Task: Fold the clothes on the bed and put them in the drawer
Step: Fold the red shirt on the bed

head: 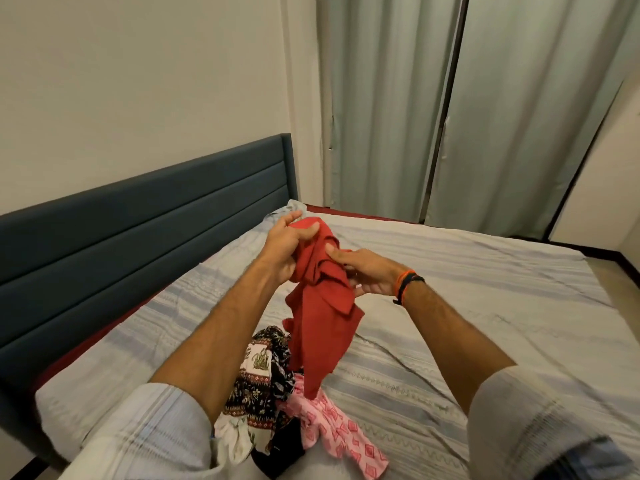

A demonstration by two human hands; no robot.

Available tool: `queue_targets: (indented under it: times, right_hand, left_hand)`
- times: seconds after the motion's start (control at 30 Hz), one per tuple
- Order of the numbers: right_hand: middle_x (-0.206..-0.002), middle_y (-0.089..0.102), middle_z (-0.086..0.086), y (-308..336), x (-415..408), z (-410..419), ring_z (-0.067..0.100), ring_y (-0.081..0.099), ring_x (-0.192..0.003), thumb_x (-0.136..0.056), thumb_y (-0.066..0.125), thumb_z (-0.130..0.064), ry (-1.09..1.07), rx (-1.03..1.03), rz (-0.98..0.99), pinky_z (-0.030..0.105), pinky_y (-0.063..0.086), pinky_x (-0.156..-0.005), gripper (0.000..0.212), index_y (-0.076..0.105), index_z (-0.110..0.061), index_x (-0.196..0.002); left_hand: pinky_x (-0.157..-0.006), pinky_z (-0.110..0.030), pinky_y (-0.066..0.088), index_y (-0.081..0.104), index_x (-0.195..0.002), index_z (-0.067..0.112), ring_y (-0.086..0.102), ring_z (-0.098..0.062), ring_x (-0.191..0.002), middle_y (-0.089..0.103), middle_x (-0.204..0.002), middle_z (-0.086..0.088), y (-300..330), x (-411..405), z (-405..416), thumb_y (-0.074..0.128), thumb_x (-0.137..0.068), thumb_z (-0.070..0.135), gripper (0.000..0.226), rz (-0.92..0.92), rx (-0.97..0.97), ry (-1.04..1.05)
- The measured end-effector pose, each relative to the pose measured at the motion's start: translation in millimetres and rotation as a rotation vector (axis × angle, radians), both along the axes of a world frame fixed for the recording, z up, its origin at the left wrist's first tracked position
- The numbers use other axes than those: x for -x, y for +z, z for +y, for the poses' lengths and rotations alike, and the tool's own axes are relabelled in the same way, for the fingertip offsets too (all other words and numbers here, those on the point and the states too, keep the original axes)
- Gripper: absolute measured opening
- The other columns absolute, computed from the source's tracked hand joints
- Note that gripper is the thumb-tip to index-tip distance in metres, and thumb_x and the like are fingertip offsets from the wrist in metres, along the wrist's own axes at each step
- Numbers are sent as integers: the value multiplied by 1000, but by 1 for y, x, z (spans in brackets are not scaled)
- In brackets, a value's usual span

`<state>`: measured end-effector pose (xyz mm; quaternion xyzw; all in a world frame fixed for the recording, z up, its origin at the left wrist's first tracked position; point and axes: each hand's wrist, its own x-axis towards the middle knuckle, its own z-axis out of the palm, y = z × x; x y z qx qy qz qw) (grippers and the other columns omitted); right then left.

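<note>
Head view: at the centre of the frame the left hand (289,244) and the right hand (367,271) both grasp a crumpled red garment (322,317), held up above the bed (485,306); its lower end hangs over a heap of patterned clothes (263,386) at lower centre.
</note>
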<state>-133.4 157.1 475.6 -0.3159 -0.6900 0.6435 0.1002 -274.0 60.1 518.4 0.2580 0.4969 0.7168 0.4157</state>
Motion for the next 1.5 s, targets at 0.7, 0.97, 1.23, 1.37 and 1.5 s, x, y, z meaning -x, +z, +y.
queue_targets:
  times: [0.7, 0.97, 1.23, 1.37, 1.5]
  right_hand:
    - [-75, 65, -12, 27, 25, 24, 15, 61, -80, -95, 61, -26, -460, -524, 310, 39, 51, -81, 21, 68, -29, -75]
    - [-93, 74, -5, 32, 11, 25, 13, 67, -89, -93, 67, -32, -414, -816, 255, 25, 50, -83, 18, 77, -19, -98]
    - [-83, 72, -3, 34, -11, 37, 14, 64, -81, -95, 64, -30, -566, -810, 260, 27, 51, -78, 22, 77, -13, -95]
    - [-73, 65, 0, 37, -15, 36, 16, 58, -71, -98, 60, -30, -596, -706, 307, 33, 49, -67, 26, 73, -10, -86]
    - [-74, 65, -6, 30, -17, 37, 17, 61, -75, -98, 59, -30, -626, -656, 295, 33, 50, -72, 20, 72, -19, -86]
  left_hand:
    - [-98, -43, 51, 47, -134, 30, 56, -34, -109, 30, -137, -11, -25, 17, 2, 95, -56, 32, 91, 1044, 639, 254]
    - [-92, -50, 48, 75, -101, 28, 57, -30, -105, 68, -112, -2, -24, 20, 6, 55, -85, 12, 30, 1330, 597, 407]
    - [-89, -35, 55, 73, -115, 28, 68, -18, -99, 74, -107, 1, -3, 12, 0, 77, -84, 31, 32, 1279, 321, 280]
    - [-85, -30, 56, 77, -98, 18, 68, -12, -86, 75, -95, 0, -5, 11, 8, 81, -80, 29, 21, 1249, 313, 125]
    - [-73, -26, 52, 71, -78, 18, 63, -13, -75, 67, -74, 5, -4, 12, 12, 70, -89, 38, 23, 1289, 384, 52]
